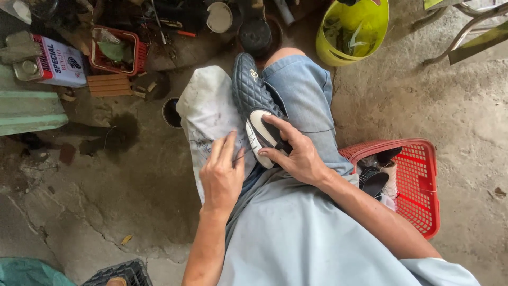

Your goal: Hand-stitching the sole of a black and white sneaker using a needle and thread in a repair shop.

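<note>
Black quilted shoe [254, 100] held on the lap, over a white cloth [209, 114].
Head view: right hand [296, 153] clasps the shoe's heel, fingers curled round it; left hand [221, 177] pinches a thin thread [244, 154] beside it; red basket [418, 180] stands just right of the knee.

two hands [222, 177], one black shoe [256, 103], two red baskets [420, 180], one yellow bucket [352, 32]

Soft, even daylight is filling the scene, bright without glare. Shadows are lying faint on the concrete floor [450, 106], deepening among the clutter along the top edge. Focus is staying sharp throughout, while wide-lens distortion is bending the edges slightly.
</note>
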